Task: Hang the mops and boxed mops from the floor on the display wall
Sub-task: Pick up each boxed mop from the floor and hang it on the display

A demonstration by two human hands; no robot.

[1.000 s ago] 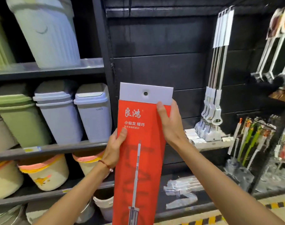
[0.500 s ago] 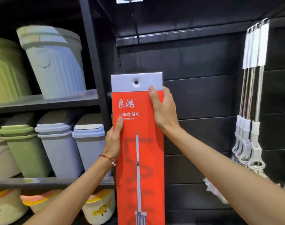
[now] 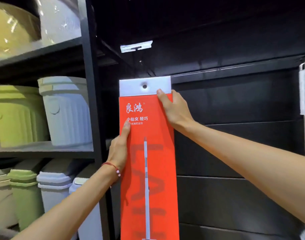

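Boxed mop (image 3: 157, 135): left hand (image 3: 117, 149), right hand (image 3: 174, 108) clasp its edges.

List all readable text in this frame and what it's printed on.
"良鸿": white brand script near the top of the red boxed mop.
"小仙女 轻巧": white line just below it on the same box.
Small white line under that: too blurred to read, partly under the thumb of the left hand.
Large dark-red characters lower on the box: too faint to read.
On the white tag above the box: nothing legible.

Arms raised; left hand (image 3: 118, 149), right hand (image 3: 176, 110) gripping, thumbs forward
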